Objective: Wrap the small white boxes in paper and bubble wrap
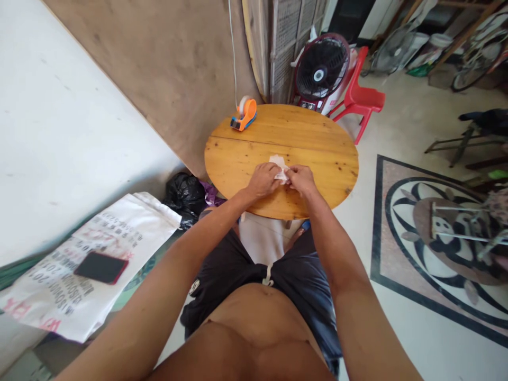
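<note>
A small white piece of paper (278, 163) lies on the round wooden table (246, 159), near its front edge. My left hand (262, 180) and my right hand (301, 179) meet over it, fingers curled and pinching its near edge from both sides. Part of the paper sticks out beyond the fingers toward the table's middle. What the fingertips do underneath is hidden.
An orange tape dispenser (244, 115) stands at the table's far left. Behind are a dark fan (320, 74) and a red plastic chair (363, 98). At my left a phone (101, 267) lies on a printed white sack (87, 264); a black bag (184, 196) sits by the wall.
</note>
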`<state>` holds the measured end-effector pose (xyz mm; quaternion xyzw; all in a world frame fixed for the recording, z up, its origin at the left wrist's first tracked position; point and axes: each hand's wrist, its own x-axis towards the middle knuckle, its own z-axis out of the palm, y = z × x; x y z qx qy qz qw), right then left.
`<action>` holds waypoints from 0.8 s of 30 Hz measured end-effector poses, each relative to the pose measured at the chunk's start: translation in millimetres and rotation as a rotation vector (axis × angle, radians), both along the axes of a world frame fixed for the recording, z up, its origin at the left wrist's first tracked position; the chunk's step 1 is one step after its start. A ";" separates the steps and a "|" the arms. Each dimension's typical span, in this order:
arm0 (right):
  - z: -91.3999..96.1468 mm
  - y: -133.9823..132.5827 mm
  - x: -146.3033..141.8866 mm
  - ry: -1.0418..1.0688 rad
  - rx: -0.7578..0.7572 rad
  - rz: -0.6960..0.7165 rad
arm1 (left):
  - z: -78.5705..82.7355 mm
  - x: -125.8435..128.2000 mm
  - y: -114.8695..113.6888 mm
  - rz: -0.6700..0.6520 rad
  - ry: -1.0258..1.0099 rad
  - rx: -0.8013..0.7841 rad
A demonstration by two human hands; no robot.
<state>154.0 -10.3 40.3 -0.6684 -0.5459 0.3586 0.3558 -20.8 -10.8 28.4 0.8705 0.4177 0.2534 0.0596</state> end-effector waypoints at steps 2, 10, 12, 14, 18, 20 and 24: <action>1.4 0.4 -0.2 0.075 -0.036 -0.045 | -2.9 0.1 1.0 0.007 0.007 -0.018; 13.4 8.4 3.0 0.080 -0.071 -0.092 | -0.1 -1.8 7.8 0.004 0.088 -0.043; 14.2 10.5 4.2 0.029 -0.060 -0.054 | 1.9 -2.0 10.2 -0.012 0.113 -0.062; 12.4 10.9 5.5 -0.021 -0.022 0.003 | 3.9 -2.2 12.8 -0.026 0.138 -0.088; 4.6 7.8 7.7 -0.007 -0.011 0.162 | 5.5 -0.8 16.8 -0.040 0.171 -0.088; 1.5 6.9 8.9 0.018 0.012 0.219 | 4.5 0.9 17.1 -0.042 0.185 -0.032; -0.8 8.4 12.3 -0.146 0.211 0.298 | 1.0 1.9 15.0 -0.032 0.164 0.064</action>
